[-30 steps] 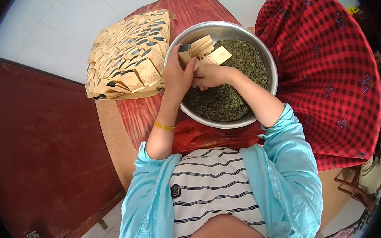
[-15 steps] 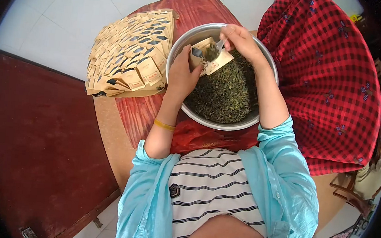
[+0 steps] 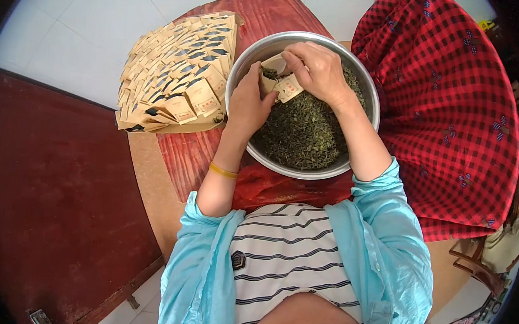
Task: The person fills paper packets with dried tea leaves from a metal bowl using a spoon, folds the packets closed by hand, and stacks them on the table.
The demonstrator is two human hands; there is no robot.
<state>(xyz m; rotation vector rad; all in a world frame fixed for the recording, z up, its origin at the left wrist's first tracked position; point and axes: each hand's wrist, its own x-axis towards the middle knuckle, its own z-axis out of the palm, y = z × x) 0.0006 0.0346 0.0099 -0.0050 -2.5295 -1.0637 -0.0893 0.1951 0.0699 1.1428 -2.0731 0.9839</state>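
Note:
My left hand point(image 3: 250, 101) is closed on small tan paper packets point(image 3: 289, 88) over the left side of a metal bowl point(image 3: 299, 173). Dark dried leaves point(image 3: 305, 132), which look like tea, fill much of the bowl. Some leaves show at the mouth of a packet by my left fingers. My right hand point(image 3: 318, 73) is closed right against the packets, its fingers curled round a spoon that is mostly hidden behind them.
Left of the bowl, a box point(image 3: 178, 72) is packed with rows of similar tan packets with dark corners. Both stand on a red wood-grain surface point(image 3: 270, 9). A red-and-black checked cloth point(image 3: 443, 114) drapes at the right. A dark red panel point(image 3: 52, 201) lies to the left.
My right hand has moved left and down to the packets. The spoon's load of leaves, plainly visible before, is now out of sight, with leaves showing at a packet's mouth. My left hand stays put.

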